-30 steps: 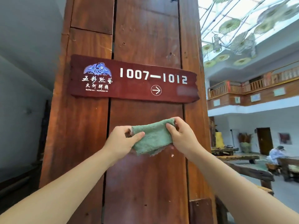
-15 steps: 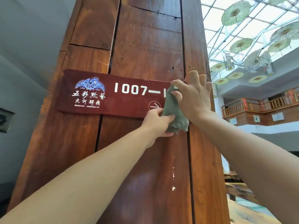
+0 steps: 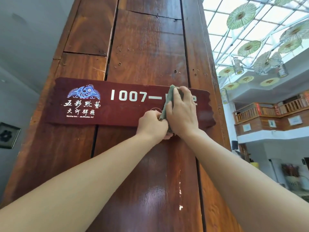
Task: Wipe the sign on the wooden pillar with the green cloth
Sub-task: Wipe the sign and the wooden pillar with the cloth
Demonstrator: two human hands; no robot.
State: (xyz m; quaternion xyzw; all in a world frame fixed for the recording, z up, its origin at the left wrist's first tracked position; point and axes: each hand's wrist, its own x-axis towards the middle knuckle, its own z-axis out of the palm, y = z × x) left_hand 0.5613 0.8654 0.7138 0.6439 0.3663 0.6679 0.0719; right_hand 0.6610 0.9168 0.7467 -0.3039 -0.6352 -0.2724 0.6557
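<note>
The dark red wooden sign with white numbers and a blue emblem (image 3: 107, 104) is fixed across the tall brown wooden pillar (image 3: 147, 47), a little above the middle of the view. The right hand (image 3: 182, 113) lies flat on the right part of the sign, with the fingers stretched toward 12 o'clock, and it presses the folded green cloth (image 3: 168, 101) against the numbers; only a narrow strip of the cloth shows along the left edge of this hand. The left hand (image 3: 153, 125), at 8 o'clock from the right one and touching it, is curled, and its fingers seem to pinch the lower corner of the cloth, though the exact grip is hidden. I judge that the wiping is at its very start: the cloth is set on the sign near its right end, and the emblem and the first numbers, toward 9 o'clock, are not yet covered. The next move probably calls for steady pressure with the flat palm and a slide along the sign, while the cloth stays folded under the hand.
</note>
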